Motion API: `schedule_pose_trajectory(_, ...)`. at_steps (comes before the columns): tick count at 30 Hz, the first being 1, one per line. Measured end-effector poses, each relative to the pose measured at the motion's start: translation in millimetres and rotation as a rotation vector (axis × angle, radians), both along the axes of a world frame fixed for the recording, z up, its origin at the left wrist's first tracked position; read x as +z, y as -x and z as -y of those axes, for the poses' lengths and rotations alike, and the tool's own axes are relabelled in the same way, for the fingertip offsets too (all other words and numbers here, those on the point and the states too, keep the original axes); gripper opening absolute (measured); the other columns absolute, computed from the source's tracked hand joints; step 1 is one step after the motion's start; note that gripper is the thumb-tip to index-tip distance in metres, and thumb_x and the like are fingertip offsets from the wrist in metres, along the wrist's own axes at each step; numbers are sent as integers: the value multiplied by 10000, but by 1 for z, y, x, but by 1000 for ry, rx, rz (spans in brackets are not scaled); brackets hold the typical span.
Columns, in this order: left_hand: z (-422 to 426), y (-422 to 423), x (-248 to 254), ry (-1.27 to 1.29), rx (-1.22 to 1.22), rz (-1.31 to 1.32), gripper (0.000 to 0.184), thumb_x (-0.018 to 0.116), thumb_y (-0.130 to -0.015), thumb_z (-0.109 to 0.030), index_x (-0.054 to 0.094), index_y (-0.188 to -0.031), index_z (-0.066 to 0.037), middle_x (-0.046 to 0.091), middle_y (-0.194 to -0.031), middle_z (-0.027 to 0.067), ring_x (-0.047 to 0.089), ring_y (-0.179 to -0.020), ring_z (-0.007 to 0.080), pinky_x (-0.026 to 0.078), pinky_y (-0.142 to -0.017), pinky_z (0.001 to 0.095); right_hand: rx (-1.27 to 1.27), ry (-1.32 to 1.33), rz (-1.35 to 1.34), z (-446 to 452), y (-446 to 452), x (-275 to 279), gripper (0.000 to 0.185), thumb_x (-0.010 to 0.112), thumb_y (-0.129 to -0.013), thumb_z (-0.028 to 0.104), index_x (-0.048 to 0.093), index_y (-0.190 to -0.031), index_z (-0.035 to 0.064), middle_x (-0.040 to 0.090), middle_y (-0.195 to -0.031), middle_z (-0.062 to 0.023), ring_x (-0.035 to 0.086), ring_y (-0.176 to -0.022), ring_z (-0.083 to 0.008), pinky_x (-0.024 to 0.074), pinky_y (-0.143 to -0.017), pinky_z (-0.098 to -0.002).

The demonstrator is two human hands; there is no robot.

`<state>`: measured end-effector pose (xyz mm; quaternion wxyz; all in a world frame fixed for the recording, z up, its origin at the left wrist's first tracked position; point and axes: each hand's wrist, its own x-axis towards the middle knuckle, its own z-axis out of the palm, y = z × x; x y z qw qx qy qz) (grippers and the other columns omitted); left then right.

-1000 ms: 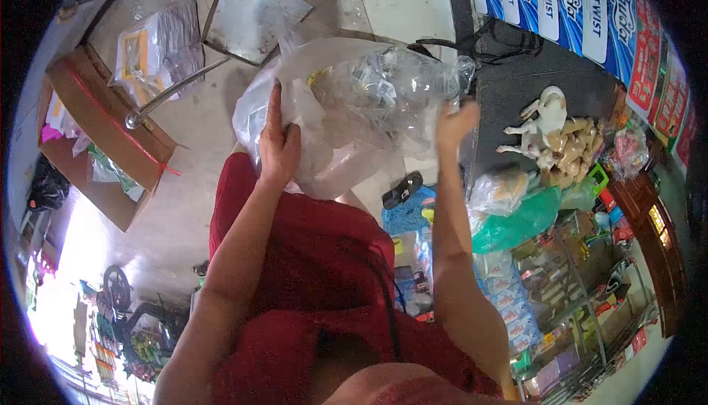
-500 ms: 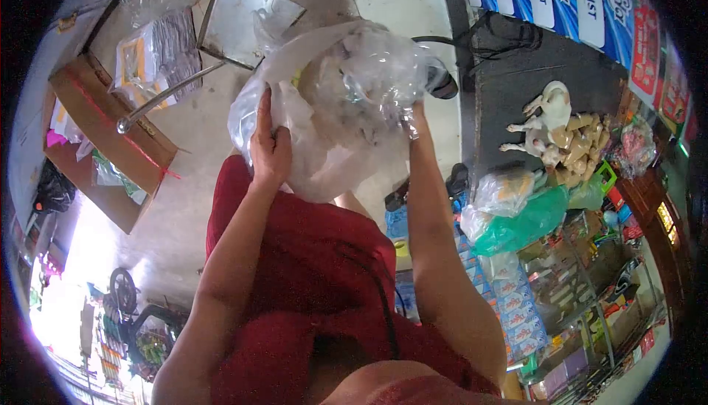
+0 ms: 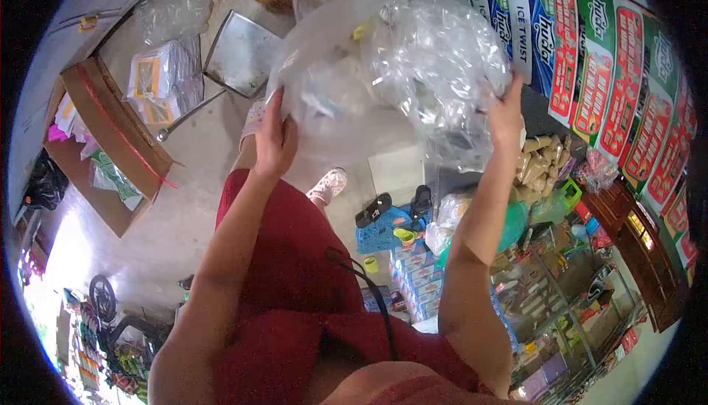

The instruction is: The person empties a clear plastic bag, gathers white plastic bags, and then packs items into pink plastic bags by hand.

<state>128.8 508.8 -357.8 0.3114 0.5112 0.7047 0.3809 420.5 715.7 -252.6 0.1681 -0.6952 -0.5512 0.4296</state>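
Bag of translucent plastic (image 3: 317, 47): side grasped by left hand (image 3: 275, 139) fingers. Crumpled clear plastic (image 3: 439, 54): clasped in right hand (image 3: 506, 119) fingers. Metal dustpan (image 3: 240, 52): beyond left fingertips.

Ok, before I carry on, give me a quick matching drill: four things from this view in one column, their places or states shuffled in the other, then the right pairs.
1. square grey metal dustpan
2. large translucent plastic bag
3. pale patterned clogs
4. brown cardboard box

A. worn on feet
B. open, at the left of the view
C. fitted with a slim handle
D. between the left hand and right hand

Pairs: 1-C, 2-D, 3-A, 4-B
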Motion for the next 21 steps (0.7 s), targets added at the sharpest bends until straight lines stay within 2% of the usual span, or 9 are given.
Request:
schedule_pose_trajectory(2, -32, 0, -16, 243, -32, 41, 658, 452, -790, -35, 159, -1378, -47, 450, -1219, 278, 514, -1011, 426, 412, -857, 441, 101, -139, 57, -8, 24, -28, 679, 603, -811, 137, 205, -1360, 103, 459, -1236, -157, 597, -809, -215, 527, -499, -281)
schedule_pose_trajectory(3, -46, 0, -25, 483, -62, 83, 700, 460, -792, -57, 106, -1395, -84, 458, -1203, 280, 518, -986, 436, 418, -833, 464, 171, 53, 197, -12, 41, -41, 765, 606, -806, 126, 117, -1394, 124, 353, -1341, -164, 603, -853, -246, 554, -538, -305)
schedule_pose_trajectory(7, -79, -10, -82, 481, -72, 81, 756, 476, -786, -96, 43, -1403, -137, 473, -1177, 277, 504, -991, 440, 417, -822, 471, 509, 43, 359, 20, 102, -145, 880, 680, -735, 232, 108, -1403, 261, 432, -1133, -320, 568, -897, -376, 480, -767, -432)
schedule_pose_trajectory(11, -88, -8, -85, 343, 10, 96, 766, 481, -763, -91, 70, -1406, -149, 518, -1111, 272, 521, -970, 428, 429, -813, 449, 816, 125, 403, 52, 174, -174, 846, 657, -746, 246, 122, -1401, 243, 411, -1166, -293, 550, -920, -396, 473, -785, -434)
schedule_pose_trajectory(13, -85, 15, -65, 604, 63, 346, 741, 457, -764, -70, 101, -1406, -167, 524, -1102, 268, 527, -949, 430, 442, -810, 422, 967, 148, 610, 62, 185, -227, 766, 624, -745, 215, 200, -1382, 260, 458, -1133, -273, 554, -915, -389, 462, -808, -437)
schedule_pose_trajectory(14, -74, 21, -64, 442, 65, 210, 715, 420, -760, -33, 154, -1406, -185, 536, -1103, 250, 573, -875, 377, 453, -773, 385, 960, -312, 455, 81, 159, -309, 693, 575, -743, 147, 275, -1359, 251, 534, -1066, -227, 578, -879, -365, 472, -781, -446)
schedule_pose_trajectory(17, -56, 53, -50, 373, 116, 352, 707, 380, -753, 0, 187, -1407, -188, 558, -1076, 208, 569, -779, 247, 457, -684, 330, 940, 97, 692, 56, 153, -301, 340, 428, -838, 141, 539, -1156, 96, 609, -1037, -133, 606, -919, -257, 476, -819, -376)
schedule_pose_trajectory(19, -52, 63, -38, 389, 183, 461, 707, 359, -749, 17, 207, -1407, -190, 569, -1058, 183, 557, -719, 172, 458, -629, 294, 882, 296, 740, 43, 117, -349, 462, 439, -798, 98, 424, -1260, 102, 574, -1107, -160, 593, -966, -291, 479, -778, -429)
schedule_pose_trajectory(21, -52, 62, -40, 464, 110, 402, 696, 378, -770, 15, 198, -1408, -196, 567, -1053, 173, 546, -679, 153, 457, -588, 278, 869, 100, 740, 42, 103, -359, 460, 480, -790, 132, 439, -1246, 87, 568, -1116, -173, 598, -959, -282, 476, -797, -428)
